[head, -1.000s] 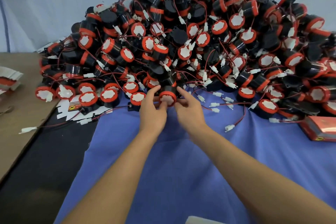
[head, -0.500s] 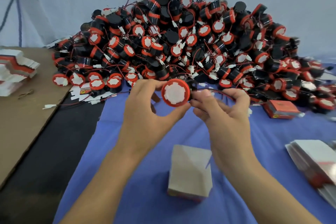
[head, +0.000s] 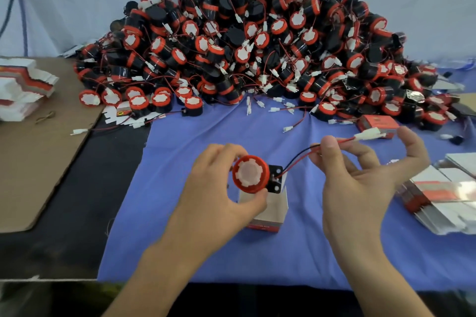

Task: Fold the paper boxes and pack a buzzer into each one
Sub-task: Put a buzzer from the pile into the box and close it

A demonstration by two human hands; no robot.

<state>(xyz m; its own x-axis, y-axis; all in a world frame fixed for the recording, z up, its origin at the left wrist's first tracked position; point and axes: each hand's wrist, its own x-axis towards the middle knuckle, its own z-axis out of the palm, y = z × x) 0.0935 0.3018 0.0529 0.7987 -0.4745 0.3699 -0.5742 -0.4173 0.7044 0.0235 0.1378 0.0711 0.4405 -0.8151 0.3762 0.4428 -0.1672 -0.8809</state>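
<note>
Reference point: the open paper box (head: 273, 211), standing upright on the blue cloth (head: 206, 252) with its mouth facing up.

1. Your left hand (head: 219, 188) grasps one buzzer (head: 251, 174), fingers and thumb curled round its red rim. The buzzer is over the mouth of the box, white face toward you, black mounting tab pointing right. You cannot tell whether it touches the box.
2. Your right hand (head: 360, 175), to the right of the box, pinches the buzzer's red-and-black lead (head: 296, 159) between thumb and fingers. The forefinger is extended. The white connector (head: 368, 134) projects beyond the pinch, away from the box.
3. Beyond the box, the pile of buzzers (head: 244, 46) covers the far end of the cloth.
4. A closed red box (head: 376, 123) lies far right of the box, at the edge of the pile.
5. Flat box blanks (head: 443, 201) lie to the right of the box.
6. A second stack of blanks (head: 23, 85) rests far left of the box, on a cardboard sheet (head: 38, 162).
</note>
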